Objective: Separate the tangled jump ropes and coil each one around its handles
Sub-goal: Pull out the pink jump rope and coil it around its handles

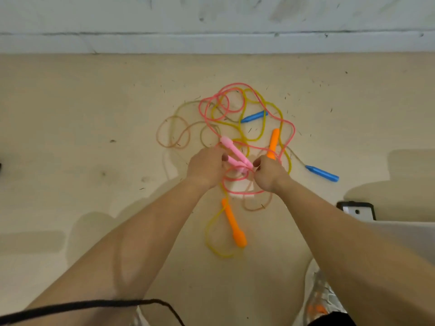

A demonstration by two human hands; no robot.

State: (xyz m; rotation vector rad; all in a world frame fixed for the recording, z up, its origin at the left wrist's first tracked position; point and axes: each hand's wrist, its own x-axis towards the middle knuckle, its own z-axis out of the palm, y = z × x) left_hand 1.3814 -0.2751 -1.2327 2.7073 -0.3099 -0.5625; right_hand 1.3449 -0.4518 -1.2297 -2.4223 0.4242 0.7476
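Three jump ropes lie tangled on the beige floor. My left hand [207,167] grips the two pink handles [235,154] held together. My right hand [267,174] pinches the pink rope [237,191] close to the handles, where it loops below them. More pink rope [207,104] spreads over the yellow rope [259,135] behind. One orange handle [273,143] lies just beyond my right hand, the other orange handle [235,225] lies nearer me. One blue handle [254,116] sits inside the tangle and another blue handle [322,173] lies to the right. A pale brownish rope [174,131] coils at the left.
A white wall [211,24] runs along the far side of the floor. A black-framed device [356,210] sits on a grey surface at the right. A black cord [94,304] crosses the bottom left. Part of a shoe [317,300] shows at the bottom.
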